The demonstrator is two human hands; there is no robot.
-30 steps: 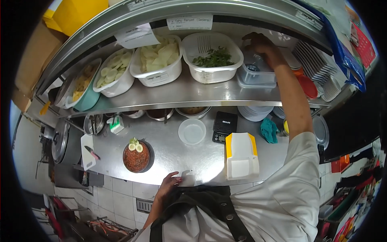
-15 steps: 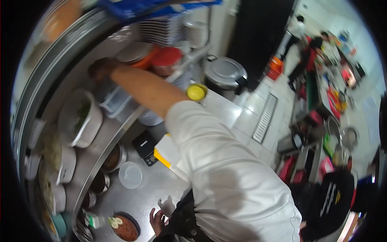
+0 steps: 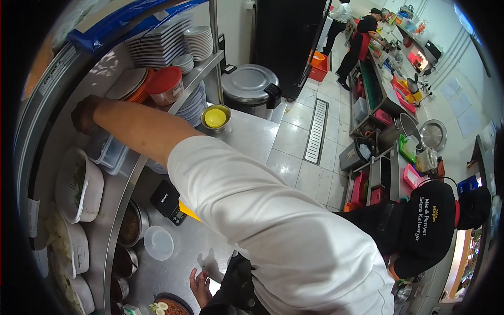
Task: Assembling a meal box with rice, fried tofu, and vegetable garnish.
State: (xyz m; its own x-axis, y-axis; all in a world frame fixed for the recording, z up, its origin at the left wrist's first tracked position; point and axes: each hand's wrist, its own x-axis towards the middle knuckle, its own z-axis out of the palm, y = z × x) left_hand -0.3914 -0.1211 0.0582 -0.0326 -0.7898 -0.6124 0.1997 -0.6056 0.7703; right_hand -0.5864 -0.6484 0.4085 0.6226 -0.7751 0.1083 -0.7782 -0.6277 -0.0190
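Observation:
My right hand point(image 3: 86, 114) reaches up to the left onto the metal shelf, beside clear plastic containers point(image 3: 109, 152) and a stack of orange and white plates point(image 3: 128, 84). It is in shadow with its fingers hidden, so any hold cannot be made out. My left hand point(image 3: 200, 287) hovers low over the steel counter, fingers apart, holding nothing. Near it, at the lower edge, sits a dark round dish point(image 3: 181, 304) of red chopped food with pale green slices. A translucent round lid or bowl point(image 3: 158, 243) and a black scale point(image 3: 169, 202) lie farther up the counter.
White tubs of greens point(image 3: 79, 184) and other food line the shelf. Metal pots point(image 3: 132, 223) stand beneath it. A yellow bowl inside a metal one point(image 3: 215, 118) sits by a large lidded pot point(image 3: 250, 84). A person in a black cap point(image 3: 428, 226) is close on the right; others work farther off.
The view has shifted, so the shelf and counter appear farther left and the red-food dish lower. My right hand stays by the containers and plates; my left stays low over the counter.

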